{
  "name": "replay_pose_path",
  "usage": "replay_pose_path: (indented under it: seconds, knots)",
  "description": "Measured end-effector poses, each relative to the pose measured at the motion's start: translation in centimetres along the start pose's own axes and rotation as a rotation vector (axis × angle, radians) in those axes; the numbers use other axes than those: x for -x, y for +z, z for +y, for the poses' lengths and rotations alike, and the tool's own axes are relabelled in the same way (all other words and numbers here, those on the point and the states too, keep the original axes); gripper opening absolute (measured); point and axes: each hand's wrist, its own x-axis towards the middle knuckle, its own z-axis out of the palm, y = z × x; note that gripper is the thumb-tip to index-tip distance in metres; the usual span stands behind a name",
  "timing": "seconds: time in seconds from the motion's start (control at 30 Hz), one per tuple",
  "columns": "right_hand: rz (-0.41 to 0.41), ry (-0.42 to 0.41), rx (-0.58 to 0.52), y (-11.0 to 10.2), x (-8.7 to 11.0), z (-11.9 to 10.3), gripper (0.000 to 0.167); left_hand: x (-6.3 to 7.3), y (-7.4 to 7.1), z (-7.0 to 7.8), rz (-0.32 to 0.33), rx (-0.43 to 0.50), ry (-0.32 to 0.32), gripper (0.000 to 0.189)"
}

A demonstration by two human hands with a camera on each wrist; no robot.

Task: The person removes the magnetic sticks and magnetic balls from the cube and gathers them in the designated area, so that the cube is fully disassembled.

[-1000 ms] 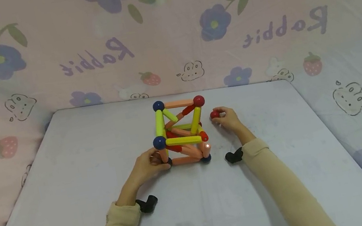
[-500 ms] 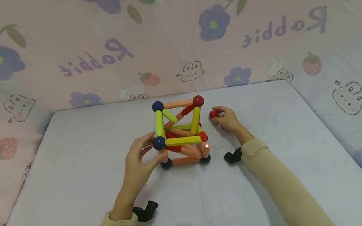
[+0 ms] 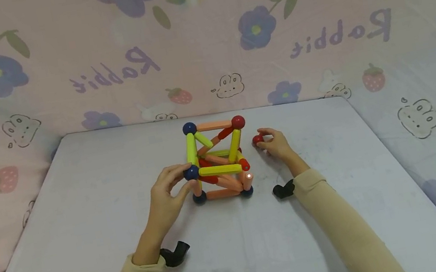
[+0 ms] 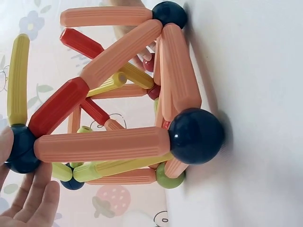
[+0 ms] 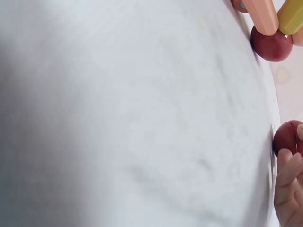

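Note:
A cube-like frame of magnetic sticks and balls stands mid-table, with yellow, peach and red sticks between blue, red and green balls. My left hand [image 3: 163, 196] pinches the dark blue ball [image 3: 191, 172] at its upper front left corner; the left wrist view shows fingers and thumb on either side of that ball [image 4: 22, 151]. A yellow stick [image 3: 220, 170] runs right from it. At the front right, an upright peach stick [image 3: 247, 179] shows a bare top end. Right of the frame, my right hand [image 3: 277, 145] holds a loose red ball [image 3: 257, 140] in its fingertips, close over the table.
The white table [image 3: 325, 146] backs onto a printed curtain [image 3: 190, 29] with flowers and rabbits. A black wrist piece sticks out from each cuff, left [image 3: 176, 254] and right [image 3: 283, 190]. A red ball [image 5: 272, 45] sits at the frame's base in the right wrist view.
My left hand has moved up from the lower front left blue ball to the upper one and now pinches it. The right hand stays nearly still with the red ball.

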Motion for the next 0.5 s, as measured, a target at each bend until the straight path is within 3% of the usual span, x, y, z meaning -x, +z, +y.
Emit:
replay_pose_path:
  seconds: [0.27, 0.5]
  knots:
    - [0.024, -0.027, 0.036, -0.5, 0.9, -0.2, 0.050, -0.1, -0.1, 0.2, -0.021, 0.062, -0.016, 0.041]
    - [0.108, -0.125, 0.029, -0.6, 3.2, -2.1, 0.044, -0.1, 0.0, 0.0, -0.019, 0.073, -0.020, 0.041]
